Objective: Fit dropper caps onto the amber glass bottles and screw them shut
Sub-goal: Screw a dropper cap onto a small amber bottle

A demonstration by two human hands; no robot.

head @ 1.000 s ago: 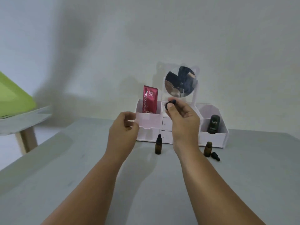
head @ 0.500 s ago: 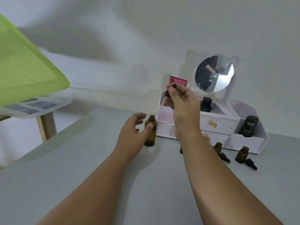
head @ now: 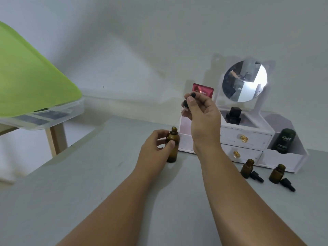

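An open amber glass bottle [head: 173, 144] stands upright on the grey table, and my left hand [head: 154, 151] grips its side. My right hand [head: 201, 112] holds a black dropper cap [head: 186, 102] above and slightly right of the bottle's mouth; its clear glass tube slants down toward the opening. Two more uncapped amber bottles [head: 247, 168] [head: 276, 173] stand at the right, each with a black dropper cap [head: 256, 176] [head: 287, 184] lying beside it.
A white vanity organiser [head: 248, 137] with drawers and a round mirror [head: 244, 80] stands behind the bottles, holding a red sachet [head: 202, 90] and a dark green tube [head: 284, 141]. At far left, a clear box with a green lid [head: 26, 82] rests on a wooden stand.
The view has swung left and down. My left hand has closed on the amber bottle. My right hand brought the dropper cap down over the bottle's mouth.
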